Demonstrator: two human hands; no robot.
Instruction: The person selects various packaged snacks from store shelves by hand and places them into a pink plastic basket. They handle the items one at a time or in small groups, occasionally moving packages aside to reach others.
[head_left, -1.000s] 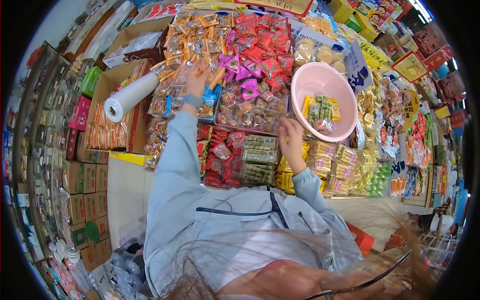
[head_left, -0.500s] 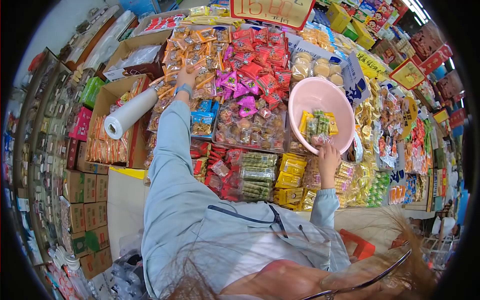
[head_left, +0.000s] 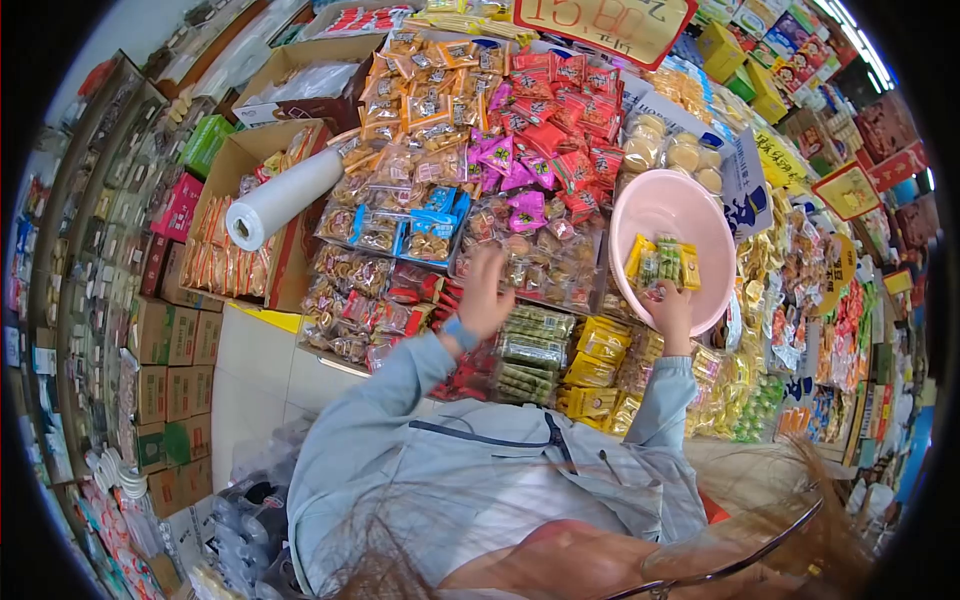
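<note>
My right hand (head_left: 672, 306) grips the near rim of a pink plastic basin (head_left: 690, 200), its thumb and fingers over the edge. Inside the basin lie green-and-clear snack packs (head_left: 658, 260) and yellow packets (head_left: 690, 267). My left hand (head_left: 486, 295) hovers over the display, somewhat blurred, its fingers stretched out and no item visible in it. Beneath and beside it are a tray of clear-wrapped round snacks (head_left: 550, 262) and red packets (head_left: 420, 285). Blue-edged packets (head_left: 430, 240) sit to its left, and stacked green snack packs (head_left: 530, 350) are nearer my body.
Orange packets (head_left: 430, 105), red packets (head_left: 570, 120) and purple packets (head_left: 515, 165) fill the far side. A white plastic bag roll (head_left: 285, 197) rests against a cardboard box (head_left: 300, 250) at left. A price sign (head_left: 610, 25) stands at the back. Boxes (head_left: 165, 395) are stacked at lower left.
My left hand has come back from the orange packets towards my body and to the right. My right hand stays at the basin rim. The view has shifted slightly.
</note>
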